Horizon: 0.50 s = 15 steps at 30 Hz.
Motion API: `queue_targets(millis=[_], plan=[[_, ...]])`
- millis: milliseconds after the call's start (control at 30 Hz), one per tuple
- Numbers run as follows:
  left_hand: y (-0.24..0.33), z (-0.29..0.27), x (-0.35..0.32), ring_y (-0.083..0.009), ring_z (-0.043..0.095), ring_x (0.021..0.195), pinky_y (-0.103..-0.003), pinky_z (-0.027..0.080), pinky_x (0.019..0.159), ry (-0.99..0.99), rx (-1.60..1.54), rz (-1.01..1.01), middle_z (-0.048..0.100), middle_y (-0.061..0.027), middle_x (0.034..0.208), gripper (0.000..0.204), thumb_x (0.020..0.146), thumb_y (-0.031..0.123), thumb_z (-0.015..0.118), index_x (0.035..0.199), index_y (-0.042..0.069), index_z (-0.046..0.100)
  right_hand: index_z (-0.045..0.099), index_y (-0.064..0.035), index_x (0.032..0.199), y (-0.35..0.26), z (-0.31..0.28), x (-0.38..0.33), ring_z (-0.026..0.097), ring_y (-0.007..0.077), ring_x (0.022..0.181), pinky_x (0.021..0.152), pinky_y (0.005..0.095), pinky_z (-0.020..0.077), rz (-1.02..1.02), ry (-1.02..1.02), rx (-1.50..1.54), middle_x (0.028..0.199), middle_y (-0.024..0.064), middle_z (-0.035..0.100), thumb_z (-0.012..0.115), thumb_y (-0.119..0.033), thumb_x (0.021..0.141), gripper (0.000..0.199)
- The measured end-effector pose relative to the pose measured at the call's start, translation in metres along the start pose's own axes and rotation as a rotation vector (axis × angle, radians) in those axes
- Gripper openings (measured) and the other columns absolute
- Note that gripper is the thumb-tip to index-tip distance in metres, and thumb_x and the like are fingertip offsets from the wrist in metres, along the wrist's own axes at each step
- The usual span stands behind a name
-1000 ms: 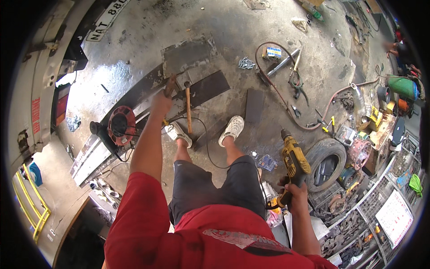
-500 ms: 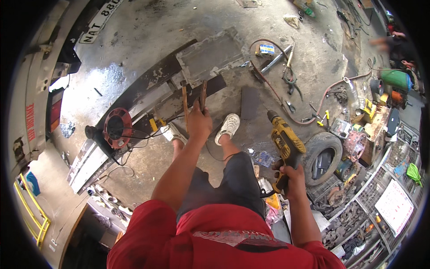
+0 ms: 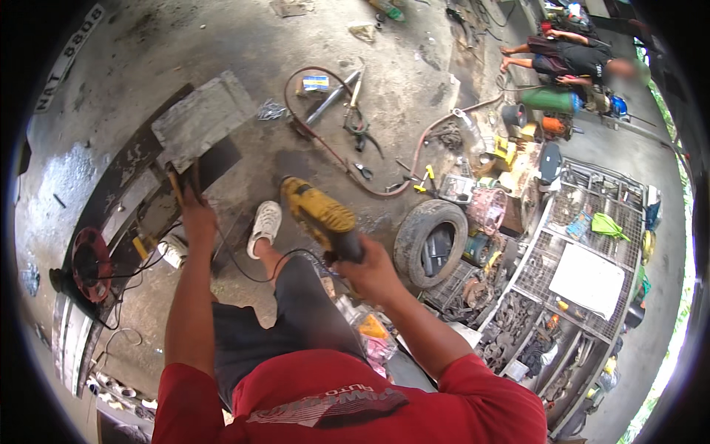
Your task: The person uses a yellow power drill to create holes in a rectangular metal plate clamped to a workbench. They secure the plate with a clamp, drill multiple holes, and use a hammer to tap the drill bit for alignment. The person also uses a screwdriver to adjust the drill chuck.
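My right hand grips a yellow-and-black power drill by its handle, with the drill's front end pointing forward and to the left. A dark cable hangs in a loop below the drill. My left hand is closed round a narrow brown piece, whose kind I cannot make out. Beside it stands a thin light-brown strip. Just beyond my left hand lies a long dark bumper-like part, with a flat, patchy grey panel on its far end.
A red cable reel rests on the long part at left. To the right are a tyre, a reddish hose, pliers and a wire-mesh rack. Another person is at the far right, near a green cylinder.
My view has swung right, so the floor things appear farther left. The drill has come closer to my left hand and turned leftward. Both hands keep their hold.
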<state>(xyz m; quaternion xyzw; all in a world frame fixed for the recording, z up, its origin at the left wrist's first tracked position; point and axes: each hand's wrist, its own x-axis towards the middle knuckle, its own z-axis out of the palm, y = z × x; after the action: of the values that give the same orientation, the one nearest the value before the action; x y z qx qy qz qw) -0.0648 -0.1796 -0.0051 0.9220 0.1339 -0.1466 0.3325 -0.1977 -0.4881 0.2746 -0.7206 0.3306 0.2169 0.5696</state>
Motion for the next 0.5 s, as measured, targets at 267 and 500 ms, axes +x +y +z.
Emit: queue_targets(millis=[267, 500], plan=[[0.02, -0.049, 0.025, -0.0486, 0.067, 0.117, -0.054, 0.056, 0.097, -0.148, 0.361, -0.193, 0.066, -0.0344, 0.13, 0.054, 0.11, 0.032, 0.051, 0.153, 0.0, 0.045, 0.066, 0.0008, 0.122, -0.026, -0.012, 0.006, 0.073, 0.0178, 0.096, 0.092, 0.0347, 0.0558, -0.022, -0.118, -0.056, 0.104, 0.0096, 0.078, 0.076, -0.002, 0.083, 0.041], [0.011, -0.046, 0.017, -0.0508, 0.071, 0.102, -0.059, 0.058, 0.088, -0.156, 0.401, -0.027, 0.07, -0.0325, 0.111, 0.051, 0.108, 0.03, 0.053, 0.148, 0.0, 0.04, 0.067, 0.0008, 0.118, -0.064, -0.001, 0.04, 0.067, 0.0123, 0.08, 0.073, 0.0292, 0.0533, 0.03, -0.223, 0.021, 0.097, 0.0074, 0.076, 0.07, -0.003, 0.088, 0.031]])
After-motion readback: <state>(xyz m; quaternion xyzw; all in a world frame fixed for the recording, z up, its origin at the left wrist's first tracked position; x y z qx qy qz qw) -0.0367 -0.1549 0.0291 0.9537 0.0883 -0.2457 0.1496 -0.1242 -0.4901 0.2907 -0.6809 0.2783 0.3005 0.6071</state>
